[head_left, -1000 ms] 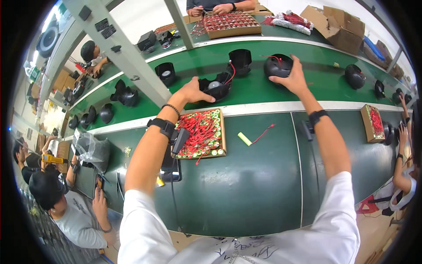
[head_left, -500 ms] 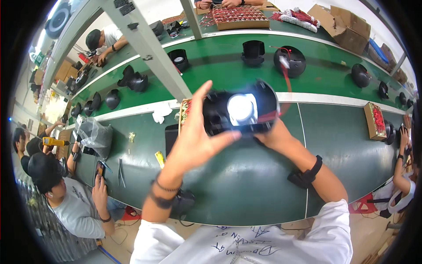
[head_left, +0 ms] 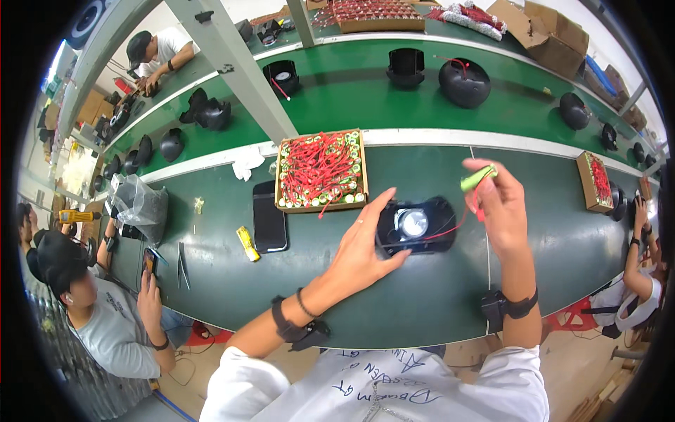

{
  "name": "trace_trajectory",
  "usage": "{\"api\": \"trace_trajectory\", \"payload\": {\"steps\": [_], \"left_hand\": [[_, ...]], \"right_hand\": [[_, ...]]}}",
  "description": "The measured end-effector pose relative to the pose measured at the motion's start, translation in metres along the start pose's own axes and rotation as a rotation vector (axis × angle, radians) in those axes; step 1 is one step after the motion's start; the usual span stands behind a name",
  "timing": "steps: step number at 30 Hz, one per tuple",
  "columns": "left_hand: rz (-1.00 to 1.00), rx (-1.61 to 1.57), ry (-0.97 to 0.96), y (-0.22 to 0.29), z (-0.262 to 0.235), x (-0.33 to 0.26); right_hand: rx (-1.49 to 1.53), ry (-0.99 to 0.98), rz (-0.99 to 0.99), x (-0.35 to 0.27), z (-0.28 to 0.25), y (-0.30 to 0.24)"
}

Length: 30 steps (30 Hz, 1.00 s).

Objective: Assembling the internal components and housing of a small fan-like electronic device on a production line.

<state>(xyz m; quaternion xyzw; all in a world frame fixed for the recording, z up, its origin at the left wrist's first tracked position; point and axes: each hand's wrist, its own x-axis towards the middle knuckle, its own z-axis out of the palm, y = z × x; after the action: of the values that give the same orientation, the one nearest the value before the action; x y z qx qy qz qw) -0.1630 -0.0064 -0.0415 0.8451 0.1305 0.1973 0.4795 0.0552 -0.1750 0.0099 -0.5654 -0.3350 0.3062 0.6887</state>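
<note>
My left hand (head_left: 360, 254) grips the left side of a black plastic lamp housing (head_left: 439, 219), thumb and fingers spread round it. The housing is low at the tabletop, its open side up, with a round clear lens (head_left: 413, 224) inside. To the right, my right hand (head_left: 506, 211) is raised and pinches a green cylindrical battery (head_left: 478, 178) between thumb and fingers. A thin red wire (head_left: 458, 224) runs from the housing toward the right hand. Whether it joins the battery is hard to see behind the fingers.
Behind my hands stands a cardboard box (head_left: 321, 205) of green batteries with red wires. A black phone (head_left: 270, 218) and a yellow packet (head_left: 247, 243) lie left of it. Black shells (head_left: 464, 83) sit on the green conveyor (head_left: 337, 98). A co-worker (head_left: 105, 309) sits at left.
The housing has come down from raised in both hands to table level. My right hand has left it and now holds the battery at right. The lamp's bright glow has dimmed.
</note>
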Motion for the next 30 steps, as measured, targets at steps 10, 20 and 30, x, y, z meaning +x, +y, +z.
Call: {"api": "trace_trajectory", "payload": {"steps": [10, 20, 30], "left_hand": [[0.132, -0.226, 0.012, -0.025, 0.029, 0.014], [0.238, -0.123, 0.007, -0.036, 0.028, 0.016], [0.267, -0.118, -0.164, -0.03, -0.001, 0.023]], "right_hand": [[-0.119, 0.049, -0.33, -0.035, 0.058, 0.053], [-0.826, -0.167, -0.548, -0.028, 0.051, 0.04], [-1.116, -0.195, -0.559, -0.032, 0.051, 0.032]]}}
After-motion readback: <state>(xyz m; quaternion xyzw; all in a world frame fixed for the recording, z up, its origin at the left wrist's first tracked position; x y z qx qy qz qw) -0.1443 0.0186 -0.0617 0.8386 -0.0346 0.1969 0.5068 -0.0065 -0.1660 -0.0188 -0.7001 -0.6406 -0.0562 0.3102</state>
